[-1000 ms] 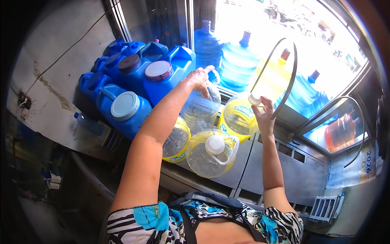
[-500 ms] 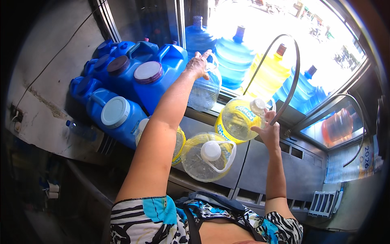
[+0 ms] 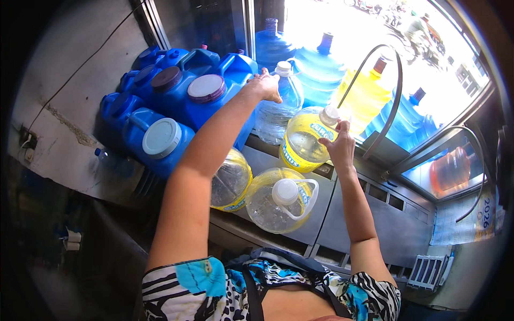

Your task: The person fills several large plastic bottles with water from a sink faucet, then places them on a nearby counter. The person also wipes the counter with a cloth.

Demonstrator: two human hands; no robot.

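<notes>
My left hand [image 3: 265,86] reaches to the back with its fingers apart, beside the neck of a clear plastic jug [image 3: 279,109] with a white cap. My right hand [image 3: 341,145] is at the white-capped neck of a clear jug with a yellow label band [image 3: 302,142]. Its fingers appear curled at the jug's handle side, the thumb standing off; the handle itself is mostly hidden. Nearer me stands another clear jug [image 3: 276,208] with a white cap and a looped white handle. A third yellow-labelled jug [image 3: 231,182] is partly covered by my left forearm.
Several blue water containers [image 3: 211,117] crowd the left side. Large blue bottles [image 3: 318,69] and a yellow bottle [image 3: 364,88] line the window. A curved grey hose [image 3: 397,101] arches beside my right hand. The jugs stand on a metal counter [image 3: 348,214].
The yellow-labelled jug has shifted left and back along with my right hand. My left hand has drawn a little to the left of the rear jug, uncovering its cap. The view has turned slightly.
</notes>
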